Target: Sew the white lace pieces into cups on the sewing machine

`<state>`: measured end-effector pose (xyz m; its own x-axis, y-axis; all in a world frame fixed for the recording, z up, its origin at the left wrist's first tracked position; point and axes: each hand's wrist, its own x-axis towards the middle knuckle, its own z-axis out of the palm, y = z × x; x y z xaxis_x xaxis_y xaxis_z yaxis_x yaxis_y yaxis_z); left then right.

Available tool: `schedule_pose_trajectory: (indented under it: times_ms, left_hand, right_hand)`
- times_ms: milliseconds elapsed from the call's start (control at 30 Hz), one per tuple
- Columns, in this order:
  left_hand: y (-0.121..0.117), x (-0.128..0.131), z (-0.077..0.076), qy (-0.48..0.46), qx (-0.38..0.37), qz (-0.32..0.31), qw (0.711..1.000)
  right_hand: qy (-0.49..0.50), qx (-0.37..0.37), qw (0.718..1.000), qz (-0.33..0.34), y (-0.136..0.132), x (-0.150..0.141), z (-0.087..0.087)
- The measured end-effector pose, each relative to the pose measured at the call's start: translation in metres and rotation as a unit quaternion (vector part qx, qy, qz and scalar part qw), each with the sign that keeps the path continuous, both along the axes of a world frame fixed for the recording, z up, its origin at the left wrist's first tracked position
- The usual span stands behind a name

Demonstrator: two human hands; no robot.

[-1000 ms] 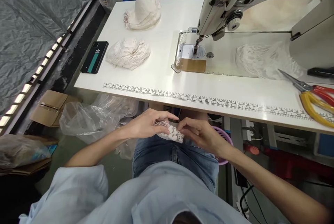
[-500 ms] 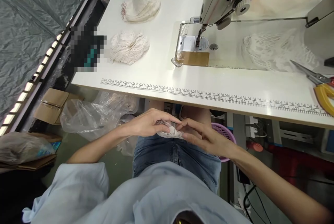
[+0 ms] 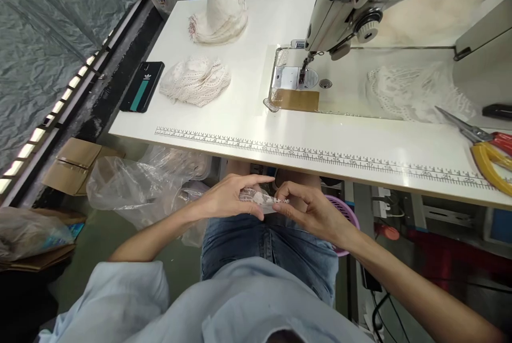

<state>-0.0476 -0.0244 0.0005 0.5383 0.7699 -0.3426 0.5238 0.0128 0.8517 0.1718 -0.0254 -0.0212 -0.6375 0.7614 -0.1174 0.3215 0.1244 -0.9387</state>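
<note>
A small piece of white lace fabric (image 3: 260, 198) is bunched between my hands, above my lap and just below the table's front edge. Its left end sits inside my left hand (image 3: 230, 198), whose thumb and forefinger stretch to either side of it; the other fingers are partly hidden. At the right end, my right hand (image 3: 310, 207) pinches the lace edge between thumb and fingertips. On the table, a folded stack of white lace (image 3: 196, 81) lies below a white rounded cup-shaped fabric piece (image 3: 225, 12).
A sewing machine (image 3: 340, 17) stands on the white table (image 3: 248, 116), which has a printed ruler (image 3: 320, 154) along its front. More lace (image 3: 416, 92) and yellow-handled scissors (image 3: 486, 151) lie right. A phone (image 3: 143, 87) rests at the left edge. A purple basket (image 3: 346, 212) is below.
My left thumb and forefinger have spread wider apart, showing more of the lace. My right fingers have curled into a pinch on its edge. The view has shifted slightly.
</note>
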Motion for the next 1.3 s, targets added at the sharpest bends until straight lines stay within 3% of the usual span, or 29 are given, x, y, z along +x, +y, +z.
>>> schedule_pose_trajectory:
  times_ms: [133,233,333,433,533,600,667,800,900,967,1100,1233,1300]
  left_hand:
    - [-0.001,0.005,-0.006,0.024,0.002,0.050,0.998]
    - [0.000,0.005,-0.002,0.035,0.000,0.073,0.997]
    - [0.003,0.001,0.010,0.022,0.018,0.081,0.996]
    - [0.016,-0.007,0.034,-0.002,0.044,0.094,0.995]
    - [0.048,-0.014,0.065,0.006,0.080,0.078,0.994]
    - [0.085,-0.014,0.082,0.025,0.139,0.043,0.989]
    - [0.132,-0.009,0.088,0.066,0.206,-0.007,0.976]
    - [0.228,0.015,0.072,0.150,0.226,-0.120,0.955]
    - [0.266,0.032,0.052,0.159,0.217,-0.159,0.950]
    - [0.274,0.039,0.046,0.146,0.209,-0.169,0.952]
    - [0.278,0.044,0.049,0.138,0.205,-0.205,0.947]
    - [0.285,0.046,0.053,0.185,0.259,-0.231,0.919]
    - [0.281,0.047,0.051,0.240,0.354,-0.179,0.886]
  right_hand:
    - [-0.008,0.055,0.998,-0.012,0.003,0.004,0.007]
    - [-0.016,0.066,0.997,-0.030,0.006,0.006,0.012]
    - [-0.019,0.075,0.995,-0.058,0.010,0.004,0.020]
    - [-0.019,0.086,0.993,-0.083,0.020,-0.001,0.033]
    - [0.015,0.101,0.990,-0.099,0.042,-0.010,0.046]
    - [0.027,0.115,0.987,-0.106,0.067,-0.016,0.050]
    - [0.002,0.129,0.984,-0.119,0.098,-0.020,0.049]
    - [-0.125,0.174,0.967,-0.139,0.158,-0.012,0.038]
    - [-0.214,0.262,0.928,-0.153,0.178,0.009,0.032]
    - [-0.239,0.372,0.887,-0.131,0.181,0.022,0.030]
    - [-0.190,0.535,0.823,0.001,0.182,0.035,0.021]
    - [-0.200,0.572,0.795,0.003,0.180,0.030,0.012]
    - [-0.210,0.572,0.793,-0.013,0.178,0.027,0.011]
